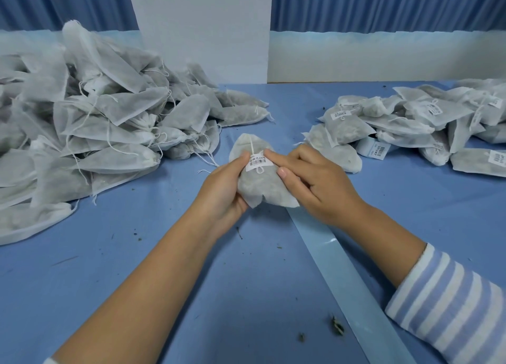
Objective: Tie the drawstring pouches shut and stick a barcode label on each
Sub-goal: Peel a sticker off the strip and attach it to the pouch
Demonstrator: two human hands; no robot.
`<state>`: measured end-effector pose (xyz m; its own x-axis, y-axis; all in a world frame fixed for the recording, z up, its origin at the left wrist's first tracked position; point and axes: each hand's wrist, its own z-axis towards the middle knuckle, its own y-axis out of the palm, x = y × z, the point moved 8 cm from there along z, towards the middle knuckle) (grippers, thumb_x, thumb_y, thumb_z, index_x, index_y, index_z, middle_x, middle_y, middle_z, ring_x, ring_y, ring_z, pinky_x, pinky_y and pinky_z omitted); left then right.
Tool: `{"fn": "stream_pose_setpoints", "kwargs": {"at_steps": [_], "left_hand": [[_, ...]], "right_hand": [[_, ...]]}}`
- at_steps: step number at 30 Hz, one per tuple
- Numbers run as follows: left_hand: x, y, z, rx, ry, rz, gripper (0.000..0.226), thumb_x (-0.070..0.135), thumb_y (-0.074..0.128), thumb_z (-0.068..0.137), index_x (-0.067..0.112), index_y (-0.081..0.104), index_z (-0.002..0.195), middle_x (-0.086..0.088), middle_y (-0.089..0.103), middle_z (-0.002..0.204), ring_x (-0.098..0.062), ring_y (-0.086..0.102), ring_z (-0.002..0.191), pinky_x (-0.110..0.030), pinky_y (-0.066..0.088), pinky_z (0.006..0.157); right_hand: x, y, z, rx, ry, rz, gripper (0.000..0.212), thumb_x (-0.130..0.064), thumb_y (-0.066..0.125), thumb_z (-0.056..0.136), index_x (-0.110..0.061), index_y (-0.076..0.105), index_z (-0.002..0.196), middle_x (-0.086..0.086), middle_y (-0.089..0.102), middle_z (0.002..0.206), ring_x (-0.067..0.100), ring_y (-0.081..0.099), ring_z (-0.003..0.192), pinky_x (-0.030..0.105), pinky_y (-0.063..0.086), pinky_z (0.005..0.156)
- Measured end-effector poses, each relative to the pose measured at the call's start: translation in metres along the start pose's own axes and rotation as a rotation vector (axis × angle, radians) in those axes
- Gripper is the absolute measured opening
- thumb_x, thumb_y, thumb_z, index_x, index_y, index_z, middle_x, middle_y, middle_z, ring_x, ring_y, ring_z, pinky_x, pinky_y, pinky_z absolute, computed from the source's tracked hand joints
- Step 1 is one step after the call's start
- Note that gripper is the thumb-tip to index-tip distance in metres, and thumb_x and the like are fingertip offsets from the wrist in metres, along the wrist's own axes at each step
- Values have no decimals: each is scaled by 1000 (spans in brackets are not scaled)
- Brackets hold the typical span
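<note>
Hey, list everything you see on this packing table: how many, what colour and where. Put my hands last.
white fabric drawstring pouch: one, grey-white, held at table centre
paper barcode label: one, white, on that pouch
pile of pouches without visible labels: many, grey-white, left
pile of labelled pouches: many, grey-white, right
glossy backing strip: one, pale blue, from under the held pouch to lower right
table cover: one, blue, under everything
flat upright panel: one, white, back centre
curtain: blue, behind
dried herb crumbs: several, dark, scattered on cover
striped sleeve: one, blue-white, right forearm
left hand: grips pouch
right hand: forefinger presses label
</note>
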<state>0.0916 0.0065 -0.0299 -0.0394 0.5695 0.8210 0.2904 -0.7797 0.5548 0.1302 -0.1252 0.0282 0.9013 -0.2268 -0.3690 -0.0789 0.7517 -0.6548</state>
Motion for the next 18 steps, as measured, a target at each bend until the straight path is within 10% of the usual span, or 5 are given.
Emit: {"fn": "stream_pose_setpoints", "kwargs": {"at_steps": [6, 12, 18], "left_hand": [[-2, -7, 3, 48, 6, 35, 33, 24, 46, 104, -3, 64, 112, -16, 74, 106, -23, 73, 98, -31, 60, 78], [1, 3, -1, 95, 198, 450, 33, 43, 48, 98, 23, 69, 115, 2, 75, 111, -15, 69, 108, -38, 49, 98], [-5, 23, -11, 31, 266, 698, 24, 46, 43, 102, 42, 58, 121, 33, 63, 120, 9, 57, 114, -8, 43, 92]], "right_hand": [[4, 2, 2, -50, 8, 115, 27, -24, 55, 96, -23, 69, 119, -5, 50, 86, 12, 51, 73, 26, 42, 64], [29, 8, 3, -3, 456, 612, 9, -16, 73, 86, -18, 68, 93, -1, 69, 98, 10, 65, 81, 29, 53, 71], [56, -7, 1, 143, 673, 697, 24, -5, 69, 84, -23, 54, 83, -8, 67, 71, 4, 56, 58, 16, 42, 50]]}}
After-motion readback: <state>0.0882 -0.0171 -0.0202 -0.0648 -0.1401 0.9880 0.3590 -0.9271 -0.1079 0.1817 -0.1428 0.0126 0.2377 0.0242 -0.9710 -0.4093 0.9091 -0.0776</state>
